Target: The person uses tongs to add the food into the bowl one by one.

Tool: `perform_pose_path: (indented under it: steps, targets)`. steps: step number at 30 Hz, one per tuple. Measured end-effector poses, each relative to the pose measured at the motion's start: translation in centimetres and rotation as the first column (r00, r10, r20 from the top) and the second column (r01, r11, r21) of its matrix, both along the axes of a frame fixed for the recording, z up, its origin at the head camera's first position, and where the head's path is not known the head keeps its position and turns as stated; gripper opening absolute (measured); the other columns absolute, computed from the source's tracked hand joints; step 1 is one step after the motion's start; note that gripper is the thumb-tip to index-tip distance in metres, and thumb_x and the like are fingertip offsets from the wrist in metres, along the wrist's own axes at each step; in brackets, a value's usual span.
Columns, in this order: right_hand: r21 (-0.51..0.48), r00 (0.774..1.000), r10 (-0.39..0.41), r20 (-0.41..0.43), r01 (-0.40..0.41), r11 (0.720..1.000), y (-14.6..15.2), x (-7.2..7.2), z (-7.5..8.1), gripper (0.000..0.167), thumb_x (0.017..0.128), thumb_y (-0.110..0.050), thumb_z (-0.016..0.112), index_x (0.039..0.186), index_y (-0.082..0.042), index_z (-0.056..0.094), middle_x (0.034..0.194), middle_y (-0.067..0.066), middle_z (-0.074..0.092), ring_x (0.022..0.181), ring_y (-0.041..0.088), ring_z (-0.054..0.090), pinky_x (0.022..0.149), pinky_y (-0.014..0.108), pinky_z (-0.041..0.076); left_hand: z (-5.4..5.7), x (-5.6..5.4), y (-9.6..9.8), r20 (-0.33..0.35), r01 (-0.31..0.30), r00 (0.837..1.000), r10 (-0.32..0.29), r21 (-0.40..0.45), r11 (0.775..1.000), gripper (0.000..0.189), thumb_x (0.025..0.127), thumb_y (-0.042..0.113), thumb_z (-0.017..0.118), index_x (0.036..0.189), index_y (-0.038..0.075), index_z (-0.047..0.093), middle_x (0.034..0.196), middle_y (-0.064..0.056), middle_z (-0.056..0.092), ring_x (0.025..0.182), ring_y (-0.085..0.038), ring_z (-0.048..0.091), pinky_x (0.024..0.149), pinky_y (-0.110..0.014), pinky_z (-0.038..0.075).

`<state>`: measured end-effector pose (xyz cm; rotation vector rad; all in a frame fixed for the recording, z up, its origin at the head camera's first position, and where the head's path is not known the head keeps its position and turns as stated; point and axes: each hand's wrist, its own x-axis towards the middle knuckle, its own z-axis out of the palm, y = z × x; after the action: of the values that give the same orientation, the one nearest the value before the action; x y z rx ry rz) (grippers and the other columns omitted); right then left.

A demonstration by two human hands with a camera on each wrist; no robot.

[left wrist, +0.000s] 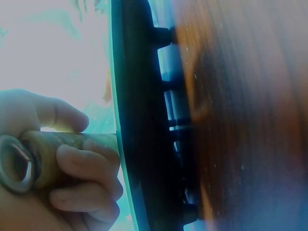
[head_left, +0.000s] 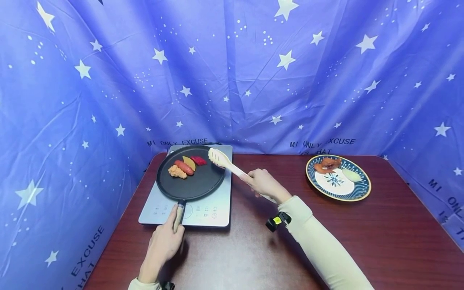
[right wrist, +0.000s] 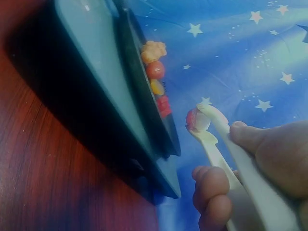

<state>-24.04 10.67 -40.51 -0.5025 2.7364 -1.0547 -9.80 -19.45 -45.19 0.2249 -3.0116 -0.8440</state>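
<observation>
My left hand (head_left: 164,243) grips the wooden handle (left wrist: 50,154) of a round black frying pan (head_left: 203,185), its fingers curled around it in the left wrist view. On the pan lie a golden fried piece (head_left: 177,172), a sausage (head_left: 184,167), a yellow slice (head_left: 189,163) and a dark red piece (head_left: 198,161). Pale slotted tongs (head_left: 235,170) are held in my right hand (head_left: 267,185), thumb on one arm and fingers on the other. Between the tongs' tips sits a small pinkish-red piece (right wrist: 191,119), above the pan's right edge in the head view.
Under the pan stands a silver induction cooker (head_left: 214,211) on the dark red wooden table (head_left: 250,253). A blue-patterned plate (head_left: 335,193) at the right bears brown fried pieces (head_left: 328,164) and a pale green slice (head_left: 351,175). Starry blue curtain (head_left: 253,80) surrounds the table's back and sides.
</observation>
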Motion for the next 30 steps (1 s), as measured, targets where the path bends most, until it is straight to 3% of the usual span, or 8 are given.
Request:
perform_pose_path:
  steps: [12, 30]
  targets:
    - [0.12, 0.998, -0.04, -0.045, 0.045, 0.992, -1.3, -0.9, -0.9, 0.039, 0.094, -0.042, 0.052, 0.074, -0.01, 0.062, 0.048, 0.002, 0.053, 0.038, 0.013, 0.054, 0.044, 0.029, 0.04, 0.0, 0.1, -0.2, -0.015, 0.0, 1.0, 0.0, 0.004, 1.0, 0.068, 0.085, 0.022, 0.051, 0.15, 0.016, 0.03, 0.103, -0.028, 0.062, 0.065, -0.028, 0.057, 0.055, -0.043, 0.043]
    - [0.236, 0.993, -0.052, -0.107, 0.076, 0.969, -2.5, -1.9, -0.7, 0.045, 0.094, -0.043, 0.051, 0.078, -0.004, 0.066, 0.041, 0.0, 0.051, 0.04, 0.016, 0.053, 0.049, 0.032, 0.041, 0.0, 0.0, 0.0, -0.017, 0.001, 1.0, -0.001, 0.015, 1.0, 0.069, 0.085, 0.022, 0.052, 0.15, 0.018, 0.03, 0.094, -0.025, 0.063, 0.061, -0.024, 0.053, 0.054, -0.041, 0.042]
